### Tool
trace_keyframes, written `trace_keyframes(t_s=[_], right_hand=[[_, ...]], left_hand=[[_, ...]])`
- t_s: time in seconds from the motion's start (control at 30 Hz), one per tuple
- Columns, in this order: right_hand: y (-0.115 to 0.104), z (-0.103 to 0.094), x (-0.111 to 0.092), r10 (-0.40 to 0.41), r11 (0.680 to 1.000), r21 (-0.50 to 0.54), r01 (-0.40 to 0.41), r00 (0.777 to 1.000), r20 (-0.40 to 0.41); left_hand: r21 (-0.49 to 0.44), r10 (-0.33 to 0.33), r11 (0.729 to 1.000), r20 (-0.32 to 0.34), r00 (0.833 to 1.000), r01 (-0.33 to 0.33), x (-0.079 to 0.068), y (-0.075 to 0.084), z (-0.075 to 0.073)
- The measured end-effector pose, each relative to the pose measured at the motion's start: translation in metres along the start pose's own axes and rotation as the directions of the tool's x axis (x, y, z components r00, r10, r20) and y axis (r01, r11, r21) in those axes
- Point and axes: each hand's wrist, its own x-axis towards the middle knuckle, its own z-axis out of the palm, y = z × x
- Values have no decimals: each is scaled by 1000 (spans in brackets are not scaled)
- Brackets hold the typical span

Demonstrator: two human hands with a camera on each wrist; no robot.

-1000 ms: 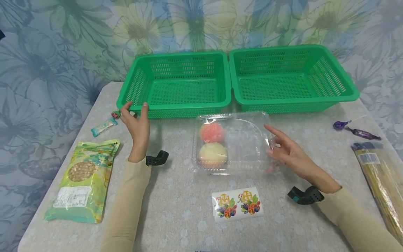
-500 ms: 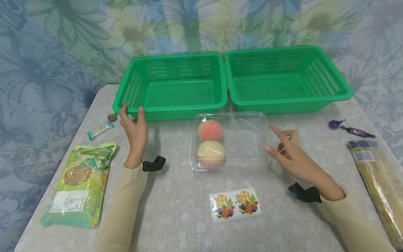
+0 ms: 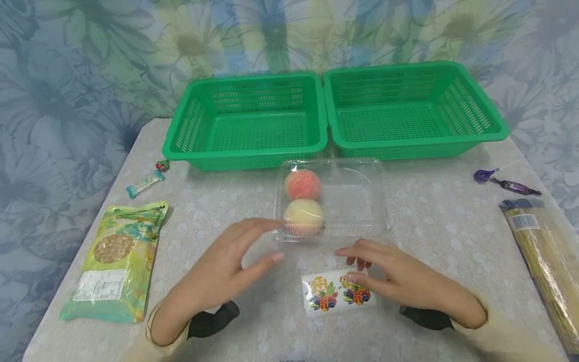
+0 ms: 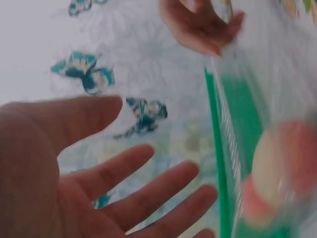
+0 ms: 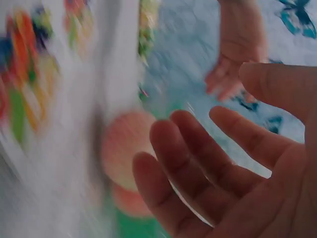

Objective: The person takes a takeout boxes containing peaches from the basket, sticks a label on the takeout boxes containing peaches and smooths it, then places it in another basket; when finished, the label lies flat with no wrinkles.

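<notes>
A clear plastic clamshell box (image 3: 353, 201) lies mid-table. Two peach-like fruits, one pinkish red (image 3: 303, 185) and one pale yellow (image 3: 303, 217), sit in its left half. My left hand (image 3: 221, 266) is held with its fingers spread at the box's front left corner, holding nothing; whether a fingertip touches the box I cannot tell. In front of the box lies a white sheet with two fruit stickers (image 3: 323, 296). Over the sheet's right part hangs my right hand (image 3: 398, 276), fingers loosely bent and nothing between them. Both wrist views are blurred.
Two green baskets (image 3: 244, 157) (image 3: 420, 146) stand side by side behind the box. On the left lie a yellow-green bag (image 3: 115, 261), a blue-white wrapped candy (image 3: 146, 184) and a small red-green lollipop (image 3: 162, 165). Rightward are a purple lollipop (image 3: 484, 175), purple candy (image 3: 515, 187) and noodle pack (image 3: 543, 261).
My left hand has left the left basket's front rim and come down to the box's front left corner. My right hand has moved from the box's right side to above the sticker sheet.
</notes>
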Motion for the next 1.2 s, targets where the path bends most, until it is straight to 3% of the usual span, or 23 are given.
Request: trace_keyframes(t_s=[0.1,0.27,0.4,0.53,0.67,0.87,1.1,1.2], right_hand=[[2,22,2,-28,1000,10,28,998,50],[7,52,4,0,997,-74,0,1000,3],[12,66,6,61,994,-90,-62,998,-14],[16,72,7,118,989,-82,-120,993,-18],[18,74,7,135,988,-77,-137,990,-30],[19,74,6,137,986,-88,-139,990,-32],[17,74,5,120,991,-61,-122,992,-29],[15,74,5,123,992,-25,-124,992,-42]], left_hand=[[-38,99,995,134,986,-95,-7,8,16],[-49,57,998,254,966,-45,-13,5,58],[53,10,998,230,973,-22,-19,0,89],[142,-13,990,149,989,-9,-25,-5,107],[175,-64,983,78,995,50,-27,-7,114],[143,-125,982,29,992,120,-25,-7,117],[60,-207,977,64,976,204,-20,-4,117],[-30,-231,972,82,970,234,-20,-4,117]])
